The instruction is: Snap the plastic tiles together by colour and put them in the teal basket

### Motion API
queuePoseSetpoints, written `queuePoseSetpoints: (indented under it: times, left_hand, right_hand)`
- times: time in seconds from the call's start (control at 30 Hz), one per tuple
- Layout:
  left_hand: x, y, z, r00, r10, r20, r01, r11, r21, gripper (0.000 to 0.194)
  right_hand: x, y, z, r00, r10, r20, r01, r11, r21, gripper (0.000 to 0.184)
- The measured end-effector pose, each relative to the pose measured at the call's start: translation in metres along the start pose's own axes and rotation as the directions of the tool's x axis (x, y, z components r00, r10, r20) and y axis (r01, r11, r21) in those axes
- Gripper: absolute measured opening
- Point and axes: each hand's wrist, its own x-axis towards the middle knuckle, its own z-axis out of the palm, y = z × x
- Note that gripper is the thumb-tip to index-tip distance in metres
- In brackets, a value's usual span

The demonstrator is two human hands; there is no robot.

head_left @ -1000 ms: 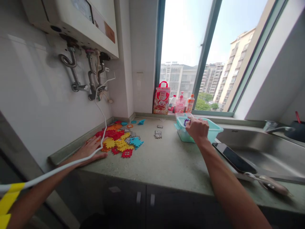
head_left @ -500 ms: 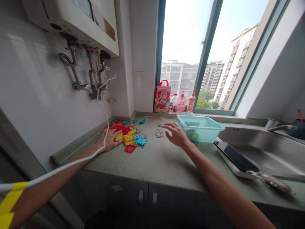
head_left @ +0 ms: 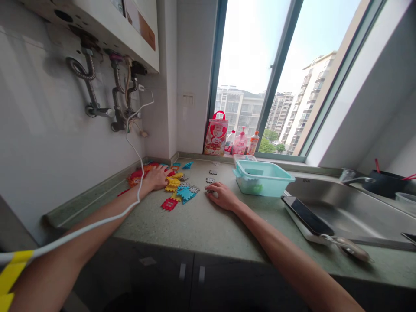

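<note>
Here sit the grey pieces (head_left: 210, 180), their line running twelve-to-six: eleven o'clock from the nearer right hand (head_left: 223, 196), its fingers curled, grip impossible to tell! They're three o'clock from the left hand (head_left: 157, 177), spread flat over the colourful heap (head_left: 173, 183); the teal tub (head_left: 264, 187) stands at three, beyond.

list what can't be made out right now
All in the head view:
Part of the pile of pieces: the left hand covers it.
What lies under the right hand: its fingers hide it.
What lies in the pale green tub: its cloudy near wall blurs it.
Small print on the pink bottle: too small.
Top of the white wall box: cut off by the upper edge.
</note>
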Motion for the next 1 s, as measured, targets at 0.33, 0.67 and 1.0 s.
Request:
queuePoseSetpoints:
  times: [0.33, 0.67, 1.0]
  left_hand:
    - [0.001, -0.006, 0.011, 0.992, -0.110, -0.055, 0.104, 0.990, -0.093, 0.051]
    - [0.004, 0.001, -0.006, 0.974, 0.155, -0.164, -0.203, 0.918, -0.340, 0.055]
    - [0.005, 0.038, 0.009, 0.981, 0.190, -0.041, -0.192, 0.916, -0.352, 0.056]
  right_hand:
    - [0.007, -0.007, -0.003, 0.996, -0.072, -0.058, 0.075, 0.996, 0.047, 0.029]
    - [0.009, -0.007, -0.023, 0.977, -0.111, -0.183, 0.119, 0.992, 0.033, 0.023]
    - [0.006, -0.004, -0.040, 0.969, -0.096, -0.228, 0.110, 0.993, 0.047, 0.024]
